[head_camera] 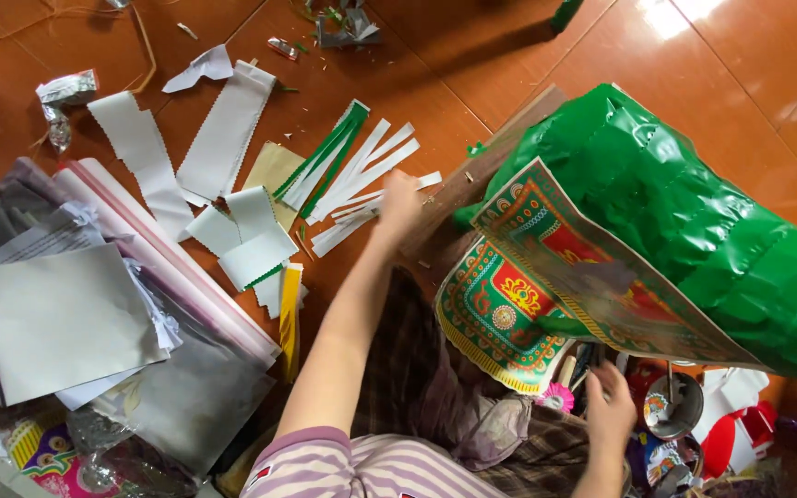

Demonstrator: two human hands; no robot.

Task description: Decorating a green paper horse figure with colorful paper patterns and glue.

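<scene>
The person sits on the floor with the left hand (398, 205) stretched far forward onto the fan of white paper strips (362, 175) lying on the orange tile floor (472, 65). The fingers lie on the near ends of the strips, but from here I cannot tell whether they pinch one or just press down on them. Some strips carry a green edge and all point the same way, so they look laid out side by side as cut pieces.

The right hand (609, 413) is low and near, fingers spread loosely over a clutter of small things; it seems to touch rather than hold anything. Just to its right stands a small round metal tin (675, 406); what is in it I cannot make out.

Between the hands, a patterned red-and-green printed sheet (509, 295) drapes off a bulky shiny green foil form (694, 212), which fills the right side.

On the left lie wider white pieces with zigzag edges (223, 138), a stack of silver-grey sheets (57, 318) and a clear plastic sleeve (168, 258), which appears to hold more sheets.
</scene>
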